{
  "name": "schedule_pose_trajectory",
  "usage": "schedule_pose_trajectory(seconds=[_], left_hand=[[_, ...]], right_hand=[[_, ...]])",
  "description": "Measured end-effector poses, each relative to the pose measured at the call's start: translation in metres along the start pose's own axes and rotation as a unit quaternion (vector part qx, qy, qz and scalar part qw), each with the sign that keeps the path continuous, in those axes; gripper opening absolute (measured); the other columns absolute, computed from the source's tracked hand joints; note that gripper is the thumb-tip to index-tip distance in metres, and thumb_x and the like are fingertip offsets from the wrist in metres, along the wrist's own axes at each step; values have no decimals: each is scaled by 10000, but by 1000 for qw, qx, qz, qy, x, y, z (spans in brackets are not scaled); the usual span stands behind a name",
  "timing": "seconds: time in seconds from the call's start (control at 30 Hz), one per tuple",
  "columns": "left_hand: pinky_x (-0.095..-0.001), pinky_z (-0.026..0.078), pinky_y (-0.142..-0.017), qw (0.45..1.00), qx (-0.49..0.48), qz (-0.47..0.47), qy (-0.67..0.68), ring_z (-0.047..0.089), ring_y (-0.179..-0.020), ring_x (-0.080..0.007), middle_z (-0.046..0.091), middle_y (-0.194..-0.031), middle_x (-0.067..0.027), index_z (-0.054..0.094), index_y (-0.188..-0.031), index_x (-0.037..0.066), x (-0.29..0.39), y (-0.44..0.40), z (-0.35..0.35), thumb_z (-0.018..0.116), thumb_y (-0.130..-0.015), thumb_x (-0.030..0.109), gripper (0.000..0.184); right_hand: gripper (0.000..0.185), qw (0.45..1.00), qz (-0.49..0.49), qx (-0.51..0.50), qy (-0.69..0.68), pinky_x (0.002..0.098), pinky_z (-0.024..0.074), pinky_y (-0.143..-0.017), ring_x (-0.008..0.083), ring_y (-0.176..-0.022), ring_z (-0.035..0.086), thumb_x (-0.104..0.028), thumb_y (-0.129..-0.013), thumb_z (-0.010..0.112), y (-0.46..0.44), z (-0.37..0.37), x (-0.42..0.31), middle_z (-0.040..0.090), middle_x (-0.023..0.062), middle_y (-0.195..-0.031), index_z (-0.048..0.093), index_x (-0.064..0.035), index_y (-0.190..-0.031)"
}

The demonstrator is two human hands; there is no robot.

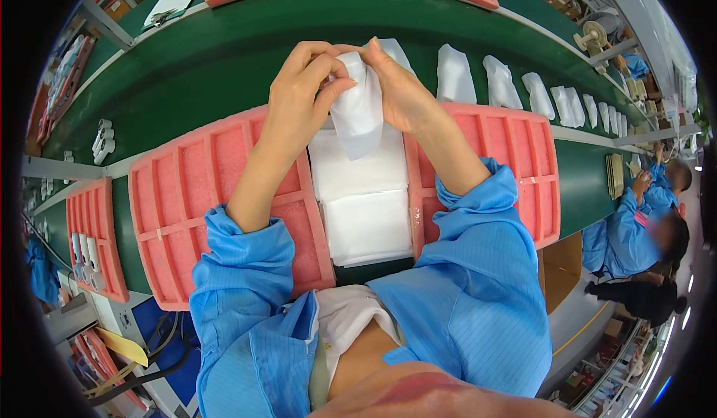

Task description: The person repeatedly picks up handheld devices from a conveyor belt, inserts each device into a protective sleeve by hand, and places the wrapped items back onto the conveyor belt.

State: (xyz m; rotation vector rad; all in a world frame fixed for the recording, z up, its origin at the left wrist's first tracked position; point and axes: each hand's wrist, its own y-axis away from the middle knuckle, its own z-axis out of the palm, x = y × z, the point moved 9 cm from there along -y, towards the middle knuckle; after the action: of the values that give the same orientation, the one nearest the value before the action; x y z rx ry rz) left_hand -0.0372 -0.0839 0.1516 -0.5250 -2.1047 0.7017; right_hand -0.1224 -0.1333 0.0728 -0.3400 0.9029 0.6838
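Observation:
Both hands hold one white translucent sleeve (360, 116) above the stacks of white sheets. My left hand (305, 89) pinches its upper left side, thumb and fingers pressed together. On the other side, my right hand (399, 86) grips the upper right edge, thumb pointing up. Whatever is inside the sleeve cannot be made out. Below lie two white stacks (367, 228) between a pink divided tray (179, 216) on the left and another pink divided tray (534, 172) on the right.
A row of white wrapped pieces (455, 78) runs along the green bench (202, 52) to the right. White parts (104, 142) stand at the left. A smaller pink tray (112, 269) holds several white parts. Co-workers in blue (635, 231) are at the far right.

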Motion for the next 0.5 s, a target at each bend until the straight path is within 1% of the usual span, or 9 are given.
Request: schedule_pose_trajectory(seconds=[0.03,0.13,0.23,0.33,0.37,0.43,0.47,0.5], left_hand=[[-274,503,-620,1000,-7,3,-12,602,-768,-162,603,-1044,-78,616,-868,2,-3,1,2,735,-763,36,162],[-263,490,-633,999,3,-1,-41,600,-780,-154,608,-988,-72,599,-851,0,-10,2,1,689,-805,23,104],[-229,458,-610,999,48,-12,10,579,-742,-110,605,-884,-46,572,-867,2,-11,2,-11,626,-875,26,60],[-236,455,-593,973,77,-133,171,534,-619,-95,587,-763,-38,544,-876,5,-23,7,-15,610,-906,65,93],[-205,405,-538,975,68,-131,164,475,-583,-39,588,-733,-19,540,-897,4,-28,7,-17,575,-938,79,92],[-196,380,-526,952,52,-177,244,465,-588,-31,578,-696,-6,545,-896,8,-34,8,-14,577,-937,79,88],[-191,367,-520,937,44,-200,284,460,-591,-27,572,-677,1,547,-896,11,-37,10,-12,578,-937,80,86],[-189,360,-519,941,40,-196,273,455,-588,-26,568,-665,7,550,-898,13,-35,10,-12,584,-936,84,88]], right_hand=[[562,1000,-1,11,-4,383,585,-841,224,-1007,654,-509,-995,372,-1,-2,1,572,157,-1135,434,-36,-1293],[573,1000,17,1,-20,386,587,-815,249,-970,666,-495,-985,426,-5,-8,9,565,174,-1162,415,-28,-1317],[595,997,51,-50,-15,392,586,-811,291,-971,662,-470,-967,491,0,1,9,556,188,-1193,393,-13,-1336],[594,995,68,-65,21,408,577,-810,324,-972,659,-347,-925,624,6,5,10,556,197,-1204,384,-10,-1350],[601,994,67,-71,47,401,575,-806,318,-964,660,-304,-899,659,8,7,10,559,197,-1198,386,-14,-1350],[635,990,66,-82,97,386,572,-796,304,-949,663,-216,-848,729,10,11,11,563,196,-1186,390,-23,-1349],[634,991,54,-80,94,373,570,-791,289,-937,664,-198,-832,741,8,10,11,565,189,-1183,403,-25,-1341],[634,992,41,-78,91,361,569,-786,274,-925,665,-179,-816,752,6,8,14,567,182,-1181,417,-27,-1332]])
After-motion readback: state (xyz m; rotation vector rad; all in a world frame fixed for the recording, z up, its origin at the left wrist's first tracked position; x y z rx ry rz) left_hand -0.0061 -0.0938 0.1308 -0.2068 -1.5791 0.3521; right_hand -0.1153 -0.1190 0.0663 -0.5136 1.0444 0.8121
